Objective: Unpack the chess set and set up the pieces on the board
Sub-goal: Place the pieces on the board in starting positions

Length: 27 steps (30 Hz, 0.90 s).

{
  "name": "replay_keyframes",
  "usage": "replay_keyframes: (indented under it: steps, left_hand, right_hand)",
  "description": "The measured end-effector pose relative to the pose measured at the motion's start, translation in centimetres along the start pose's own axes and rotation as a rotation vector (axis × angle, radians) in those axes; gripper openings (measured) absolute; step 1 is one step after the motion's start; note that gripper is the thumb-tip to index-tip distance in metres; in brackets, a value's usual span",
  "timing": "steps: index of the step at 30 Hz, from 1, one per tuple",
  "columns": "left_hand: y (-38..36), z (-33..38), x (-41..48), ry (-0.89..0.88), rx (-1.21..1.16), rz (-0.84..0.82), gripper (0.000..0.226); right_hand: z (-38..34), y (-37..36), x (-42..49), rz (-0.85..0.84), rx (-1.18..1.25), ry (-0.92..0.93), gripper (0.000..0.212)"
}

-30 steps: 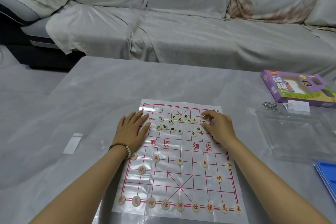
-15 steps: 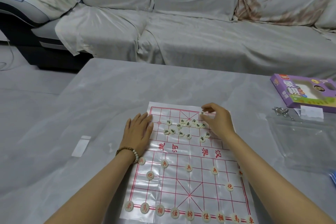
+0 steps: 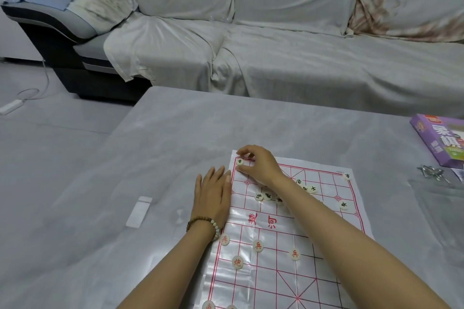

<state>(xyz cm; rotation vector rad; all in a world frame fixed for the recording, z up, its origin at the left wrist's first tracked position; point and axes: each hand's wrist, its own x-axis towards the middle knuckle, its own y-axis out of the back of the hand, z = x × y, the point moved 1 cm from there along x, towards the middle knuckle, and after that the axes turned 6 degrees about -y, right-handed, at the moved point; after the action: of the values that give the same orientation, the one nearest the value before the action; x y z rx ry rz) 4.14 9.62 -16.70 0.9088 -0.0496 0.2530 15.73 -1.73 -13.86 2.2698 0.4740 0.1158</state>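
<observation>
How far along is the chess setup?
Done: the red pieces in view stand on their points on the near half, and a placed black piece sits on the far right corner. In hand: the right hand pinches a black piece at the far left corner; the left hand presses the board flat. Left: the loose black pieces mid-board.

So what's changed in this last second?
The right hand crossed the board from its far right side to the far left corner, and now curls round a black piece there. A second black piece now sits in the far right corner. The left hand stayed flat at the board's left edge; the red pieces stayed put.
</observation>
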Motion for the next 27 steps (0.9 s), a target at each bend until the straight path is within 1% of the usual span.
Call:
replay_keyframes:
  steps: [3,10,15,21,24,27]
  left_hand:
    - [0.0,0.0,0.0,-0.002,0.018,-0.004,0.048]
    - [0.1,0.0,-0.1,0.004,0.019,-0.018,0.048]
    - [0.1,0.0,-0.2,-0.001,0.030,-0.020,0.048]
    - [0.1,0.0,-0.2,-0.006,0.032,-0.022,0.047]
    - [0.1,0.0,-0.2,-0.011,0.029,-0.017,0.046]
    - [0.0,0.0,-0.2,-0.013,0.030,-0.023,0.046]
  right_hand:
    - [0.5,0.1,0.0,0.026,-0.036,0.005,0.032]
    - [0.4,-0.5,0.6,0.086,-0.012,-0.046,0.018]
    - [0.2,-1.0,1.1,0.108,0.028,-0.093,0.015]
    - [0.4,-1.3,1.6,0.094,0.077,-0.118,0.014]
    - [0.4,-1.1,1.5,0.075,0.098,-0.116,0.017]
    - [0.2,0.3,0.8,0.053,0.182,-0.087,0.020]
